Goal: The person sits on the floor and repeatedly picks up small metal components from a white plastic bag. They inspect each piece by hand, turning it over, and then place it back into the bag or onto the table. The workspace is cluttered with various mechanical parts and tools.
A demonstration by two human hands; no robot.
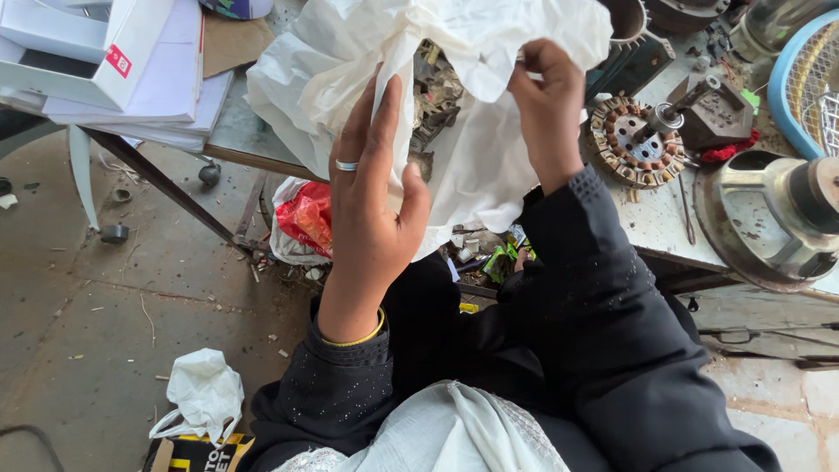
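Cluttered workshop table (664, 218), dusty concrete floor (87, 306) below. White plastic bag (481, 157), crumpled, thin, held open above table edge; dark metal parts (434, 96) visible inside. Left hand (371, 201), ringed, grip clamped on bag's near side; right hand (546, 96) pinches upper edge. Copper-wound stator (634, 142) beside it.

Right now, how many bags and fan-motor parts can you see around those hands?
White plastic bags: 2 – held bag, floor bag
Red bags: 1 – red bag
Copper-wound stators: 1 – stator
Metal motor housings: 1 – housing
Total: 5
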